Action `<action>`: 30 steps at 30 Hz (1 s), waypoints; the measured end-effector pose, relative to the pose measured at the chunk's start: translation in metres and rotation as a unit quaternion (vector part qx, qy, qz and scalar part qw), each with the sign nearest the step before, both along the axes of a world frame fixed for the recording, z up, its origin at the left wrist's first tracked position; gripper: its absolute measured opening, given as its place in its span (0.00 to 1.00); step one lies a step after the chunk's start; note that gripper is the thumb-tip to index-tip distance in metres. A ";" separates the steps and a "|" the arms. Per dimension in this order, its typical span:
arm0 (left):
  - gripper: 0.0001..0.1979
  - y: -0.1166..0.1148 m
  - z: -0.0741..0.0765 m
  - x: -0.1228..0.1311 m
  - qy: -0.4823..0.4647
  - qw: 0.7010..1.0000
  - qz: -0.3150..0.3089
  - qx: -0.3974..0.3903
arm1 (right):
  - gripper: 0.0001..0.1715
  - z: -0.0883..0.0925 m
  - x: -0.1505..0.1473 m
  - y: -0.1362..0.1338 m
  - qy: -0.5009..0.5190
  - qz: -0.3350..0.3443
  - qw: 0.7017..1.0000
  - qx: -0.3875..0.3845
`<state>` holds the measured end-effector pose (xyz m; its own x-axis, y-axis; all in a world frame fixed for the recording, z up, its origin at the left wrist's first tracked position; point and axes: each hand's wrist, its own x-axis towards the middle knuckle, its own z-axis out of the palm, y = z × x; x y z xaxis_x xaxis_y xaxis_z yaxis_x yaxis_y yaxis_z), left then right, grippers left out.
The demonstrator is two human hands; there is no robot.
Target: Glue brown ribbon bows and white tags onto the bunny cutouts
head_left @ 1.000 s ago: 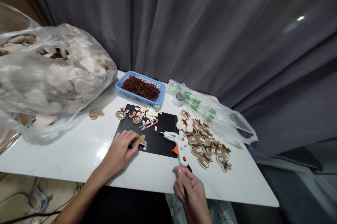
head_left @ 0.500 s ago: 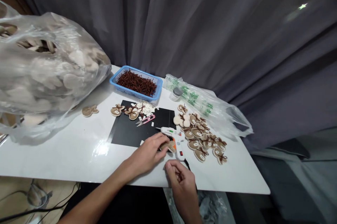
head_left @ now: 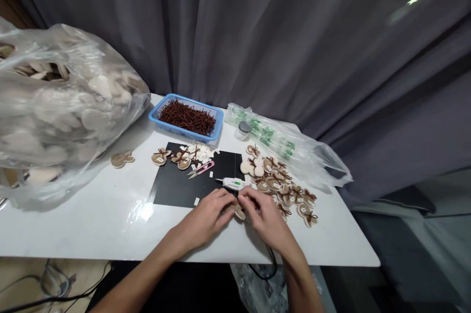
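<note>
My left hand [head_left: 206, 217] and my right hand [head_left: 265, 217] meet at the near right corner of the black mat [head_left: 176, 188], both pinching one small tan felt piece [head_left: 237, 211] between their fingertips. Just beyond them lies the white glue gun [head_left: 233, 183], its handle hidden behind my right hand. A heap of finished tan pieces with brown bows [head_left: 283, 188] is spread right of my right hand. Pink snips [head_left: 200, 169] rest on the mat's far side.
A blue basket of brown bows [head_left: 186, 117] stands at the back. A big clear bag of felt shapes [head_left: 55, 107] fills the left. Another clear bag [head_left: 290, 148] and a small jar [head_left: 242, 130] lie back right. A few tan pieces [head_left: 172, 157] sit near the mat.
My left hand carried the tan piece from the mat's middle rightward to the glue gun. My right hand rose from the table edge and joined it on the piece.
</note>
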<state>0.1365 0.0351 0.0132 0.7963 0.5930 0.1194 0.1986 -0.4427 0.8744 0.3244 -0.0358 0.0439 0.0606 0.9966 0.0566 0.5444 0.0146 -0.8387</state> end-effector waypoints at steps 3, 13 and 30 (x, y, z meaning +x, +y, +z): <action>0.07 0.001 0.005 -0.003 -0.008 1.000 0.000 0.001 | 0.17 0.001 0.009 0.016 -0.030 0.040 0.999 0.004; 0.09 0.012 0.016 -0.010 -0.091 0.992 0.016 -0.082 | 0.17 -0.021 0.010 0.020 0.024 0.017 0.999 0.017; 0.09 0.008 -0.003 0.000 -0.031 0.998 0.043 -0.036 | 0.15 -0.016 -0.008 -0.019 -0.101 0.047 0.981 0.158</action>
